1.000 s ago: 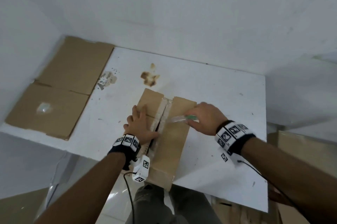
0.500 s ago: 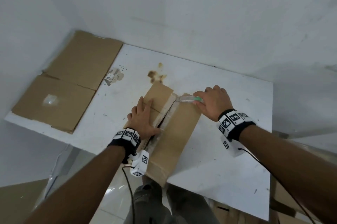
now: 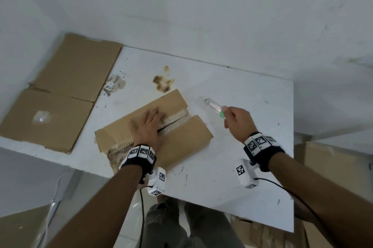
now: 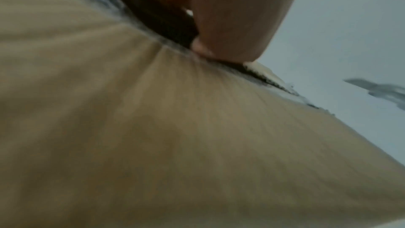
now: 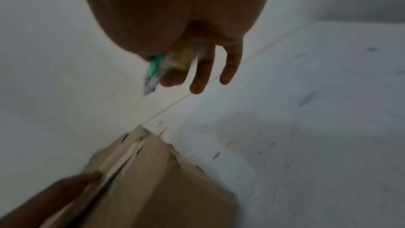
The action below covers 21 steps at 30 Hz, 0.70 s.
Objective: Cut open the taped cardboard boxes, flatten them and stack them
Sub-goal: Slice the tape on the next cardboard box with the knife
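Flattened cardboard (image 3: 60,94) lies at the counter's (image 3: 242,106) left edge. The box (image 3: 181,138) now runs slantwise from the near edge toward the far right; earlier it pointed straight away. The left hand (image 3: 148,128) presses it flat-fingered. The right hand (image 3: 238,120), gripping the cutter (image 3: 215,107), has lifted clear rightward

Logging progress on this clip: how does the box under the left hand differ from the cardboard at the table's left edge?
The box still stands as a box, its top seam split; the cardboard lies flat. The left hand presses the box; nothing touches the cardboard. The box sits mid-table; the cardboard overhangs the table edge. Both are plain brown.
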Each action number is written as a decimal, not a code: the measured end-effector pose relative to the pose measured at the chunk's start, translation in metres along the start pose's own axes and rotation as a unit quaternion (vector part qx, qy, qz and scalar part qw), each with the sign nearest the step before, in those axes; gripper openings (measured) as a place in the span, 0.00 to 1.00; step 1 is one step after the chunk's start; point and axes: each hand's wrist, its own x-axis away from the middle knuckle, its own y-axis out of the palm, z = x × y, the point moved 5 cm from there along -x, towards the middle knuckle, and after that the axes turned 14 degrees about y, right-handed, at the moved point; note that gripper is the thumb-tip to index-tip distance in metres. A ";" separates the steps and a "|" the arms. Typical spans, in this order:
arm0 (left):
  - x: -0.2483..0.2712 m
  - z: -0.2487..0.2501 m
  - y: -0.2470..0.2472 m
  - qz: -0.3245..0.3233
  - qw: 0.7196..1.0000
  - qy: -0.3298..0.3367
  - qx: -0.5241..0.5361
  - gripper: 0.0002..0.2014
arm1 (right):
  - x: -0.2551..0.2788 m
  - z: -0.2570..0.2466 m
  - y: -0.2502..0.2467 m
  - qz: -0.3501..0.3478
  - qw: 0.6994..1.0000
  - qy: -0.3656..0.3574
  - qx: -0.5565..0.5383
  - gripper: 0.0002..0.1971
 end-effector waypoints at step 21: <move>0.029 -0.025 0.035 0.161 0.982 -0.082 0.060 0.32 | 0.037 0.022 0.099 -0.261 0.917 0.159 -0.256 0.13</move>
